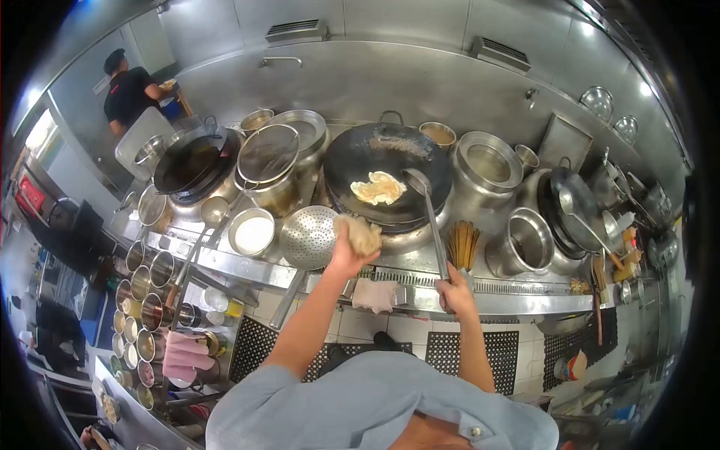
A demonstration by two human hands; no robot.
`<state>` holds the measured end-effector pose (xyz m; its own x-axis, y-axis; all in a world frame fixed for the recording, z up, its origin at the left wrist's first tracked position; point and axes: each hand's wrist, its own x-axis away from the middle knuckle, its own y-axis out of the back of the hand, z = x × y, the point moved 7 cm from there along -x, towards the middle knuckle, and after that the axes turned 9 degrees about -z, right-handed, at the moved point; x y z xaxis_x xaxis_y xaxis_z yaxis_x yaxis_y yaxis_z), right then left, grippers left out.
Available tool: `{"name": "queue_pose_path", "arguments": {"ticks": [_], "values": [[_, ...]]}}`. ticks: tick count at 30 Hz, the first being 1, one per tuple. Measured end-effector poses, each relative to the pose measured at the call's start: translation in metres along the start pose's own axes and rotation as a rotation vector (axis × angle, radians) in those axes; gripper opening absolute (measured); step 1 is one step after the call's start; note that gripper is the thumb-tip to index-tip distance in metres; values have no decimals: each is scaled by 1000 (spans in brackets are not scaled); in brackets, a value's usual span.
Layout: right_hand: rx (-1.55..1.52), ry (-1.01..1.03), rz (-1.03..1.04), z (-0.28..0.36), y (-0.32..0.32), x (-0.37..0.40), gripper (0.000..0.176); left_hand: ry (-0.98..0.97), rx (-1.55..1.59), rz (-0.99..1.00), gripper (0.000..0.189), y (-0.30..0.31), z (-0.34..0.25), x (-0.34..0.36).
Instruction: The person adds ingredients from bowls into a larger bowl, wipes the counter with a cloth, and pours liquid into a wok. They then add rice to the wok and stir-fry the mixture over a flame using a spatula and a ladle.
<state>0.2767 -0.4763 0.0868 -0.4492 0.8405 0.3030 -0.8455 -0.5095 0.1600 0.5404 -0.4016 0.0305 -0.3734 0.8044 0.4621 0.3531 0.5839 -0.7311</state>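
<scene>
Left hand closed round a folded cloth at the wok's near edge, right hand gripping a ladle, egg at centre in the wok, perforated strainer close left, bamboo brush close right, bare wok surface around the egg.

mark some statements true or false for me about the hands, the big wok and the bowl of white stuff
The right hand holds a long-handled metal ladle. True.
The left hand grips the round perforated metal strainer. False: it holds a crumpled beige cloth.
Pale yellow-and-white food lies in the large round black wok. True.
The round metal bowl of white contents stands right of the wok. False: it stands left of it.
</scene>
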Motion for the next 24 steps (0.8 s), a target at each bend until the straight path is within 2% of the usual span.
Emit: {"name": "queue_pose_path", "arguments": {"ticks": [2, 5, 6, 9, 10, 13, 18, 19, 21, 24], "values": [[-54, -16, 27, -6, 9, 5, 66, 75, -63, -115, 53, 5, 9, -62], [-23, -14, 79, -11, 23, 19, 68, 21, -80, -297, 55, 1, 16, -76], [20, -6, 95, -10, 26, 28, 68, 36, -62, -268, 51, -9, 13, -64], [181, 22, 156, 12, 32, 39, 67, 154, 39, -170, 36, -9, 13, -102], [255, 36, 171, 23, 32, 37, 67, 142, 46, -163, 23, 2, 15, -123], [467, 54, 217, 67, 30, 33, 68, -39, -65, -252, 16, 0, 18, -115], [645, 130, 260, 112, 30, 9, 61, -79, 90, -152, 14, -37, 22, -45], [672, 138, 280, 112, 27, 4, 61, -71, 68, -144, 14, -31, 25, -51], [632, 111, 305, 115, 18, -8, 48, -52, 20, -126, 13, -24, 23, -69], [679, 108, 332, 129, 10, -15, 41, -3, 47, -181, 13, -53, 13, -34]]}}
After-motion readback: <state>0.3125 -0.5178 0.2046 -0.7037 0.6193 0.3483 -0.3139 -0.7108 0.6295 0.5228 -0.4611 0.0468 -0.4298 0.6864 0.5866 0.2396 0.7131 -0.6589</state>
